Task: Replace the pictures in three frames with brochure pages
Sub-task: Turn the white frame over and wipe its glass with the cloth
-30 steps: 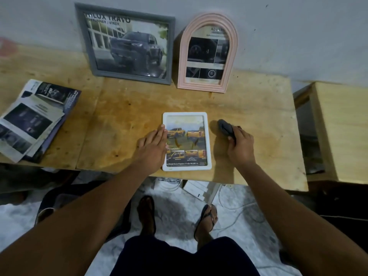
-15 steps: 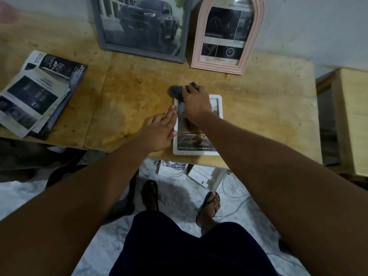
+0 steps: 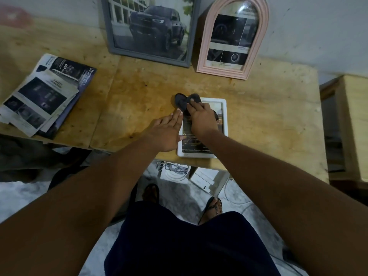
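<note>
Three frames are showing in the head view, each holding a brochure page. The white frame (image 3: 224, 116) is lying flat on the table (image 3: 268, 116), its long axis running from the person toward the wall, a truck page inside.

The right hand (image 3: 201, 116) is lying on the frame's far half. Its fingers are laid nearly flat over a dark cloth (image 3: 182, 100), pressing it rather than pinching it. The cloth is spilling over the frame's far-left corner. The left hand (image 3: 165, 132) is resting flat against the frame's left rim with its fingers straight and together, steadying it.

I judge that the next wipe is going to run back along that long axis, toward the person.

Beyond the white frame, the grey frame (image 3: 151, 57) with a dark pickup page and the pink arched frame (image 3: 203, 46) with dark detail shots are leaning on the wall. The brochure stack (image 3: 43, 94) is lying well to the white frame's left.
</note>
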